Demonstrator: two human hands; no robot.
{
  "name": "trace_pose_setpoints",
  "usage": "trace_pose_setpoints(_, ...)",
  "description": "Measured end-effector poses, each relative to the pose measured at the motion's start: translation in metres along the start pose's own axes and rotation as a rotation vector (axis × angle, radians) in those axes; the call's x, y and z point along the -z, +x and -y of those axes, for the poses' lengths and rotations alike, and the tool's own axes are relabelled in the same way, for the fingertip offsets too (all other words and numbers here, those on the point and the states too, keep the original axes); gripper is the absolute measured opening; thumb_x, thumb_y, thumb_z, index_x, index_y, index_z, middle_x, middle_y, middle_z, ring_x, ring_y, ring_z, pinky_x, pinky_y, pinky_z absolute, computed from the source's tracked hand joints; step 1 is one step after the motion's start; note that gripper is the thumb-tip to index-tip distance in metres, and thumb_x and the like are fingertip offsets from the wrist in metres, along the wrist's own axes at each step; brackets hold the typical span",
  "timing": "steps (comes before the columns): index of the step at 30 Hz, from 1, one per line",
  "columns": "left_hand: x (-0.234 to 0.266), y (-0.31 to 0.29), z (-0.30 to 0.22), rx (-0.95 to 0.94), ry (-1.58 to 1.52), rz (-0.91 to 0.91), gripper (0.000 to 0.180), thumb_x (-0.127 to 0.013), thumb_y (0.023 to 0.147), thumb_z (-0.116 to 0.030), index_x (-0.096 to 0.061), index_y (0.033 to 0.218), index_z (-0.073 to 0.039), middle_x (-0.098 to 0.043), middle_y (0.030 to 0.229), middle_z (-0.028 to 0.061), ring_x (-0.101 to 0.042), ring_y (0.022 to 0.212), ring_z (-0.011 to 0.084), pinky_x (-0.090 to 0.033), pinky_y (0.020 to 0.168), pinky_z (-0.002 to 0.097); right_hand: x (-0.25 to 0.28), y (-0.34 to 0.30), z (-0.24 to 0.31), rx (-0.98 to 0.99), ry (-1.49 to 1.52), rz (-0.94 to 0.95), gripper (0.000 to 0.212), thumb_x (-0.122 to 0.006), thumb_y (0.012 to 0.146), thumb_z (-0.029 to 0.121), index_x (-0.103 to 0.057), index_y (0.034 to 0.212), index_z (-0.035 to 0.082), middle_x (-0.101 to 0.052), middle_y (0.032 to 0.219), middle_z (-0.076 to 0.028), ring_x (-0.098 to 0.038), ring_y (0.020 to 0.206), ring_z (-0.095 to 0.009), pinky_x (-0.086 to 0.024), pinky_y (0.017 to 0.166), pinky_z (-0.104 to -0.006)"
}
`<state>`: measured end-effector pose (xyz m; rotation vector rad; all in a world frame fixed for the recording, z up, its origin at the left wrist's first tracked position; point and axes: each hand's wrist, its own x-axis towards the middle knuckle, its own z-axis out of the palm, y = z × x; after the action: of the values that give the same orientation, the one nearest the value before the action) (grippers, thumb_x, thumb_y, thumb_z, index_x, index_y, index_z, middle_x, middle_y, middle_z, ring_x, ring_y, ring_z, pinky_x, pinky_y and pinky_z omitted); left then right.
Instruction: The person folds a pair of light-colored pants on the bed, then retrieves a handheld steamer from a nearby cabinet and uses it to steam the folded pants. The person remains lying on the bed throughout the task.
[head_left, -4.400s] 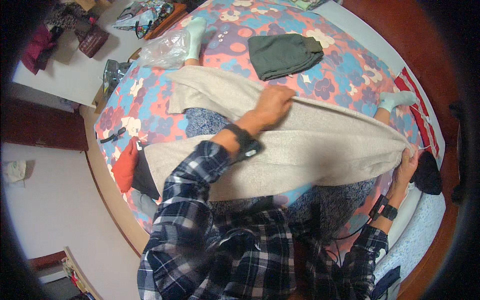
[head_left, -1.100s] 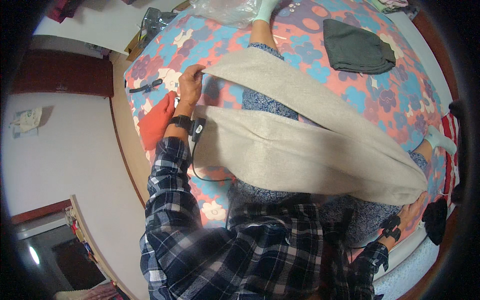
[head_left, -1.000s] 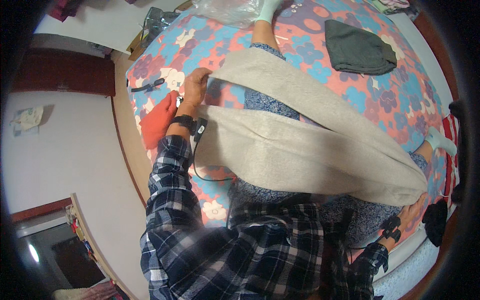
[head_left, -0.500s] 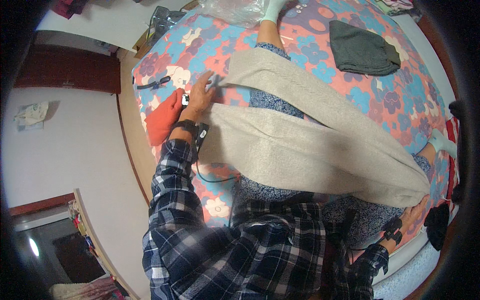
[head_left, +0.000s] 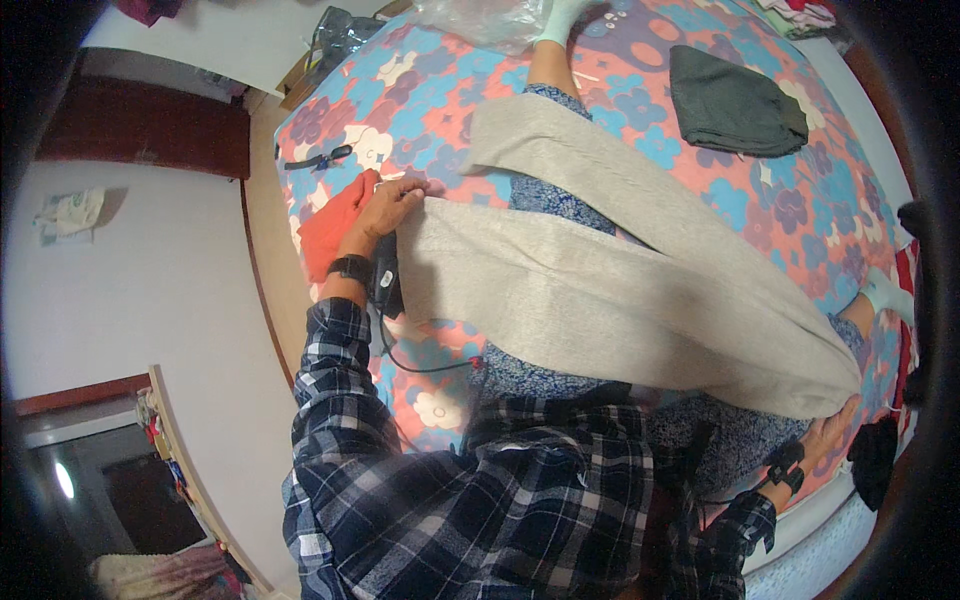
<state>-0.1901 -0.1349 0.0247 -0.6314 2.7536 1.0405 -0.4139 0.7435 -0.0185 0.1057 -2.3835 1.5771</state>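
A pair of light beige knit trousers point(head_left: 600, 300) lies stretched across my lap, its two legs fanned toward the left and its gathered end at the lower right. My left hand point(head_left: 388, 212) is at the hem corner of the nearer leg, thumb and fingers closed on the cloth edge. At the gathered end, my right hand point(head_left: 826, 436) grips the fabric, with some of its fingers hidden beneath. A folded orange-red cloth point(head_left: 335, 225) lies just beside my left wrist.
The bed has a flowered cover point(head_left: 640, 120). A folded dark grey garment point(head_left: 735, 105) lies at the far right, a black strap point(head_left: 320, 160) at the left. Clear plastic point(head_left: 480, 22) is at the back. Black cloth point(head_left: 874, 460) sits near my right hand.
My left hand, raised with fingers spread by the trouser legs, has come down and closed on the nearer leg's hem corner. My right hand stays at the gathered end.
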Motion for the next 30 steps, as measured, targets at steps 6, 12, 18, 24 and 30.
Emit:
trace_pose_setpoints(6, 0.0, 0.0, -0.004, -0.317, 0.435, -0.069, 0.034, -0.07, 0.08, -0.009, -0.07, 0.114, -0.006, -0.067, 0.099, 0.0148, -0.063, 0.095, 0.0364, -0.05, 0.086, 0.0449, 0.005, 0.004, -0.011, 0.062, 0.042, 0.075, 0.067, -0.057, 0.101, 0.023, -0.027, 0.156, -0.002, -0.034, 0.155, -0.021, -0.039, 0.14, -0.03, -0.028, 0.117, -0.0374)
trace_pose_setpoints(12, -0.008, -0.022, 0.013, -0.304, 0.467, -0.325, 0.022, -0.068, 0.076, -0.002, -0.068, 0.098, -0.004, -0.062, 0.095, 0.0144, -0.059, 0.096, 0.0378, -0.048, 0.085, 0.0468, -0.003, 0.0, 0.007, 0.066, -0.122, 0.039, 0.079, -0.062, 0.097, 0.042, -0.029, 0.156, 0.0, -0.025, 0.162, -0.019, -0.031, 0.147, -0.032, -0.025, 0.12, -0.043)
trace_pose_setpoints(18, -0.016, -0.044, -0.018, -0.24, 0.359, -0.515, 0.02, -0.067, 0.078, 0.002, -0.067, 0.096, -0.004, -0.062, 0.093, 0.013, -0.059, 0.093, 0.0351, -0.047, 0.083, 0.0442, -0.008, -0.002, 0.018, 0.042, -0.11, 0.024, 0.065, -0.057, 0.102, 0.02, -0.028, 0.157, 0.0, -0.027, 0.161, -0.021, -0.035, 0.144, -0.031, -0.026, 0.119, -0.0395)
trace_pose_setpoints(24, -0.022, -0.033, -0.082, -0.396, 0.228, -0.646, 0.015, -0.066, 0.088, 0.0, -0.068, 0.102, -0.005, -0.061, 0.089, 0.0052, -0.059, 0.08, 0.02, -0.048, 0.07, 0.0295, -0.005, 0.001, 0.011, 0.05, -0.036, 0.062, 0.07, -0.059, 0.101, 0.026, -0.027, 0.157, 0.0, -0.024, 0.162, -0.021, -0.035, 0.144, -0.031, -0.025, 0.119, -0.0395)
trace_pose_setpoints(30, -0.082, -0.006, -0.078, 0.164, -0.87, -0.183, 0.019, -0.067, 0.093, -0.009, -0.069, 0.111, -0.002, -0.065, 0.087, -0.002, -0.058, 0.077, 0.0077, -0.048, 0.07, 0.0238, -0.002, 0.003, 0.011, 0.098, -0.194, 0.08, 0.068, -0.057, 0.102, 0.03, -0.027, 0.157, 0.004, -0.026, 0.161, -0.02, -0.033, 0.145, -0.031, -0.025, 0.12, -0.0405)
